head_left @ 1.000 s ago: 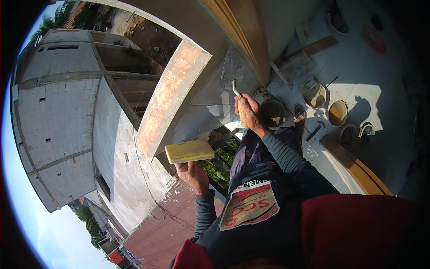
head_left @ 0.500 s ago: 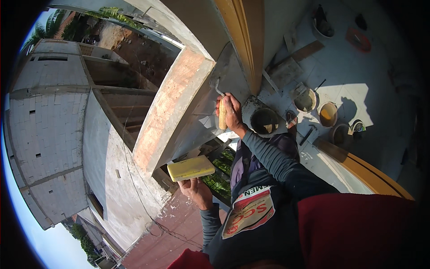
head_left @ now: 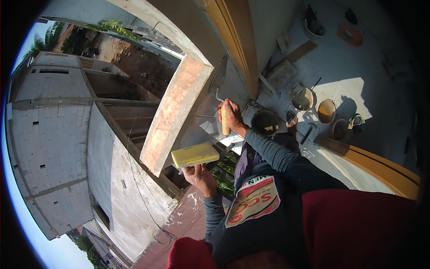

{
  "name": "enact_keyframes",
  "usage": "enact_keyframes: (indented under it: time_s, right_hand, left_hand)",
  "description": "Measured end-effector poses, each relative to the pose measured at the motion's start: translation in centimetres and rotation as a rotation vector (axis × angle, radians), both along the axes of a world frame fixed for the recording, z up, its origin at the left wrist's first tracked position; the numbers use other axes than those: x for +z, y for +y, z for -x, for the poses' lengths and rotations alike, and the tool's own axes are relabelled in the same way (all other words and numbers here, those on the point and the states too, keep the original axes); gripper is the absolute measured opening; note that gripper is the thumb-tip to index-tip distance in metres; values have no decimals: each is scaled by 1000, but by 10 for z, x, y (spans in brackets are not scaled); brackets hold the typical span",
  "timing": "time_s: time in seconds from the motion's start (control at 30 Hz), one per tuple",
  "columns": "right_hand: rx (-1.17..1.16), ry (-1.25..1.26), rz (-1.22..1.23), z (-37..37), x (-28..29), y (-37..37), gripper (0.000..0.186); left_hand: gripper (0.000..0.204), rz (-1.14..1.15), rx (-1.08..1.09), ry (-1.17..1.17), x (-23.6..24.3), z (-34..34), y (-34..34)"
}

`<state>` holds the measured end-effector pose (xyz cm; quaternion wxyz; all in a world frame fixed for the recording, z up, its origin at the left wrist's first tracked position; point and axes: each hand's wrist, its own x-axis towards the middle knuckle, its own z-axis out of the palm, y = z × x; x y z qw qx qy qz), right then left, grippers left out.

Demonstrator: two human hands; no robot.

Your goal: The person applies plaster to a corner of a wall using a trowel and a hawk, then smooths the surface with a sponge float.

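Note:
My right hand (head_left: 233, 117) is closed around the light wooden handle of a trowel (head_left: 225, 120). Its bent metal neck runs up from my fist, and the grey blade lies against or close to the grey plastered wall face (head_left: 235, 83); contact cannot be made out. Lower and to the left, my left hand (head_left: 201, 179) grips a sponge float (head_left: 195, 155) from below. The yellow rectangular pad faces up, and the float's grip is hidden under it by my fingers. Beside the float stands a ledge with a pinkish-brown, rough top (head_left: 174, 112).
Several buckets stand on the tiled floor at right, among them a dark bucket (head_left: 264, 123) and one with yellowish contents (head_left: 326, 111). A hammer (head_left: 307, 133) and boards (head_left: 283, 74) lie nearby. Wooden frame pieces (head_left: 233, 40) edge the wall. Left of the ledge is a drop toward neighbouring buildings.
My left hand and the sponge float have risen a little, closer to my right hand. The trowel stays in nearly the same place, while the whole view has shifted slightly.

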<state>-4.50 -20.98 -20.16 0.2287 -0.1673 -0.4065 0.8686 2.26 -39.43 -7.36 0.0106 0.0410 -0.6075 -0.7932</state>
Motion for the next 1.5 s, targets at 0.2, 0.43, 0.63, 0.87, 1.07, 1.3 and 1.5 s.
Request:
enact_keyframes:
  time_s: [0.2, 0.43, 0.63, 0.87, 1.07, 1.3, 1.5]
  right_hand:
    - [74, -244, 193, -64, -8, 8, 34]
    - [318, -264, 352, -127, 62, 65, 37]
    - [373, -176, 752, -93, 63, 51, 34]
    - [253, -22, 1017, -14, 79, 20, 31]
    - [140, -15, 1034, 16, 141, 12, 30]
    - [123, 24, 829, 16, 201, -4, 30]
    - [137, 172, 425, -10, 245, -19, 36]
  left_hand:
    - [42, -101, -132, 83, 15, 33, 26]
    - [33, -391, -292, -15, 4, 71, 68]
    - [36, -421, -199, 27, 18, 71, 75]
    - [42, -263, 22, 117, 34, 49, 11]
    - [42, -152, 5, 62, 41, 48, -15]
    - [43, -198, -87, 108, 41, 83, -13]
    - [42, -336, -167, 11, 39, 108, 4]
